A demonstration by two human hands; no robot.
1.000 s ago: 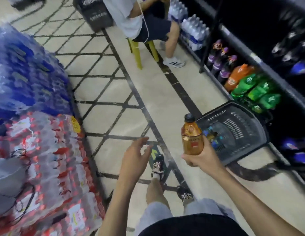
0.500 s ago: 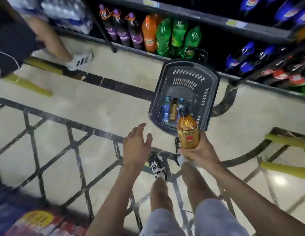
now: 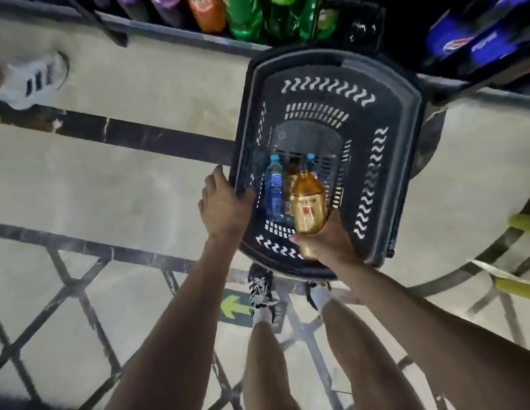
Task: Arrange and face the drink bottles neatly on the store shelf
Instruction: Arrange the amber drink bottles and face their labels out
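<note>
- My right hand is nearest to me. Its fingers wrap the lower body of the amber bottle, which tilts cap-forward over the near end of the basket.
- My left hand lies on the rim at the basket's near-left corner. Blur hides the fingertips, so I cannot tell whether they hook round the rim or only press on it.
- I judge this to be the fetching step. One bottle is in hand between basket and shelf, and nothing is being faced yet.
- The next move, as I read it, calls for lifting the amber bottle clear of the rim. Then I carry it to the row of its own kind and stand it upright, label out. I see no amber row on this stretch of shelf, so I would need to look further along.
- The basket stands on the floor with its far end close to the shelf's front edge. At its near end lie a blue water bottle and a darker brown bottle just beside it. A second blue cap shows past the held bottle.
- Farthest off, the bottom shelf carries green bottles, with an orange bottle to their left. Blue-labelled bottles sit toward the shelf's right end.
</note>
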